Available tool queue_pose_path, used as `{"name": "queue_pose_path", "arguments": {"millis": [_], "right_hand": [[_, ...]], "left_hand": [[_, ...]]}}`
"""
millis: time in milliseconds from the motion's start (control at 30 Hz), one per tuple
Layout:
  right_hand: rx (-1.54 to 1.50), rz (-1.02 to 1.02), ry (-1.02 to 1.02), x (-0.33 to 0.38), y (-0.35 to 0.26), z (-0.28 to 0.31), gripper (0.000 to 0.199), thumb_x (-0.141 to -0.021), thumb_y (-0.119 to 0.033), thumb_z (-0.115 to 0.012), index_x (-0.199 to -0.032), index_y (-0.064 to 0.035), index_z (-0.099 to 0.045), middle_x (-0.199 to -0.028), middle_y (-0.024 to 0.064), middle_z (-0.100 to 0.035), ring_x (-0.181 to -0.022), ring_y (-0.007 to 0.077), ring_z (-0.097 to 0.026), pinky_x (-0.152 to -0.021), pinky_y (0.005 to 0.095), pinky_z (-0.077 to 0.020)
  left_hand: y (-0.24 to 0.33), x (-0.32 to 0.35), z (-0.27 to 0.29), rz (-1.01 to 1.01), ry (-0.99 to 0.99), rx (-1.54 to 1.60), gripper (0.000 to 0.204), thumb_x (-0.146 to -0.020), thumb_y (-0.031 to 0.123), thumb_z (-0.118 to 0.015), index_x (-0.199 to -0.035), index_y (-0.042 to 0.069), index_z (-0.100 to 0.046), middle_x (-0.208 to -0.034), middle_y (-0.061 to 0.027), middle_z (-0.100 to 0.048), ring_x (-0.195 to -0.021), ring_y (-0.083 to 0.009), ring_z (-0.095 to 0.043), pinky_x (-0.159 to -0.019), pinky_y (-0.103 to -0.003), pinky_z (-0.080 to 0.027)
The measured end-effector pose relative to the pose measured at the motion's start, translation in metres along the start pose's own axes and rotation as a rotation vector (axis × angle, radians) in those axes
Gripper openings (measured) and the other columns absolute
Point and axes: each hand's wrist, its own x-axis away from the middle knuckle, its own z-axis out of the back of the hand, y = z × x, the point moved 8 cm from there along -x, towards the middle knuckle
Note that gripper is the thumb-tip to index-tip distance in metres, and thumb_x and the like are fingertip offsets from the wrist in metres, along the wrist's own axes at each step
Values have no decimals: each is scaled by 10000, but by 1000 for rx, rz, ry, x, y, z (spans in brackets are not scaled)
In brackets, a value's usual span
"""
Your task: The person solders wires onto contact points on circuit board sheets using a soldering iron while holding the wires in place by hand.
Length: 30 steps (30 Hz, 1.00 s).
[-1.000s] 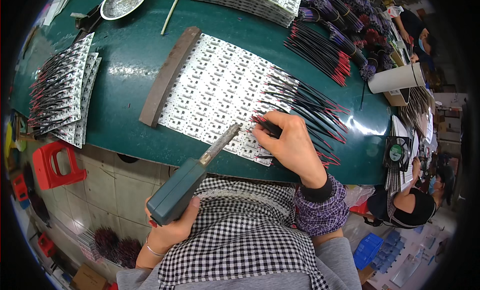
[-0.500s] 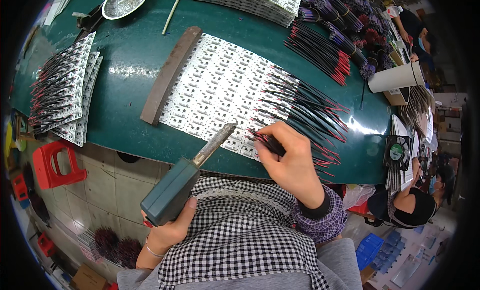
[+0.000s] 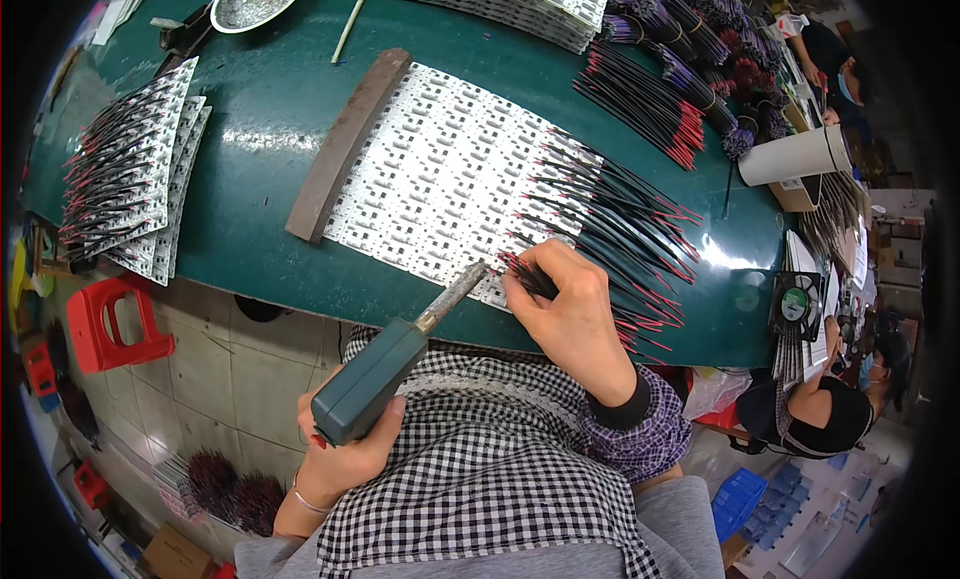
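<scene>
Green table [image 3: 255, 184] — right hand [image 3: 580, 314] pinches wires [image 3: 533, 278]

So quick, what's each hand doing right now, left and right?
Left hand: closed around a green-bodied tool.
Right hand: closed, fingertips pinching some black-and-red wires.

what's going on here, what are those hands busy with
The person's left hand grips a green soldering tool, its metal tip beside the small bunch of wires pinched in the right hand; contact is hard to tell. They are over a white circuit-board sheet on a green table, with a brown bar along its left edge and a row of black-and-red wires fanning off its right side. More wired sheets lie at the table's left.
</scene>
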Motion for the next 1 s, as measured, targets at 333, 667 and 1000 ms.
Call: {"name": "queue_pose_path", "arguments": {"millis": [333,667,1000], "right_hand": [[15,-9,-8,0,0,0,141,-797,-21,-708,-883,50,-623,-787,169,-609,-651,328,-611,-590,399,-475],[-74,-41,-47,-8,5,1,156,-786,-32,-710,-841,79,-614,-772,191,-623,-655,342,-619,-606,408,-479],[-74,-92,-136,-14,6,2,185,-796,-58,-706,-809,93,-600,-743,212,-612,-637,350,-600,-611,401,-460]], "left_hand": [[-1,-1,-2,75,-60,-13,160,-752,-7,-739,-903,-37,-697,-781,-102,-664,-593,-164,-626,-522,-270,-476],[-2,7,3,-18,21,-31,196,-746,7,-750,-931,-41,-705,-772,-105,-665,-573,-176,-629,-513,-275,-481],[7,1,0,39,-60,-37,157,-766,-4,-739,-913,-43,-700,-794,-108,-672,-604,-169,-634,-539,-270,-491]]}}
